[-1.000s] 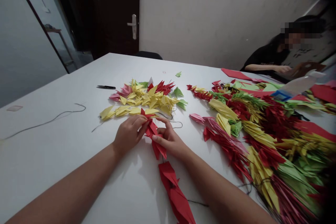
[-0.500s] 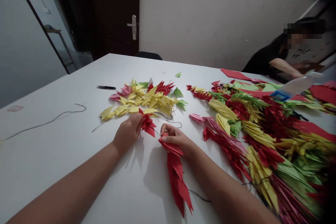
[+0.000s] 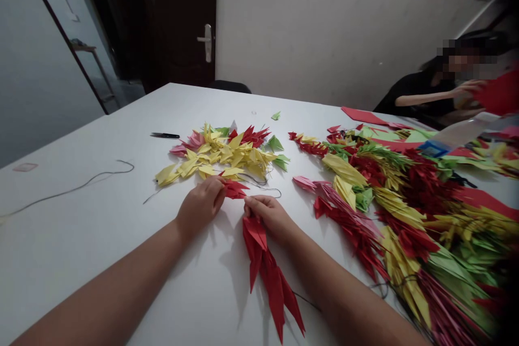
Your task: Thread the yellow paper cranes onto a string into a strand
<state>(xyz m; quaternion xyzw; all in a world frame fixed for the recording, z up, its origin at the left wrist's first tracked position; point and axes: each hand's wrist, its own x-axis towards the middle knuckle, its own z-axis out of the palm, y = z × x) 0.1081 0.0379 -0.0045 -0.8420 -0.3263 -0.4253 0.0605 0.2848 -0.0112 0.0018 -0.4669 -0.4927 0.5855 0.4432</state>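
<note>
My left hand [image 3: 200, 203] is closed on a small red folded paper crane [image 3: 235, 189], whose pointed ends stick out to the right of the fingers. Just beside it, my right hand [image 3: 271, 213] pinches the top of a hanging string of red paper cranes [image 3: 271, 281], stacked one into another. A dark thread [image 3: 306, 301] trails from under that stack toward the right forearm. Any thread between the two hands is too fine to make out. Behind my hands lies a loose pile of yellow paper cranes [image 3: 227, 155] with some red, pink and green ones.
Strings of coloured paper cranes [image 3: 389, 205] cover the white table's [image 3: 162, 113] right side. Dark thread snips [image 3: 165, 135] lie beyond the pile, and a loose cord [image 3: 93, 177] stretches left. A clear bottle [image 3: 458, 132] lies near a person [image 3: 430, 89] holding red paper.
My hands have come closer together, and the left-hand crane has turned level. The red string now hangs straighter below my right fingers. The other person has raised a red sheet.
</note>
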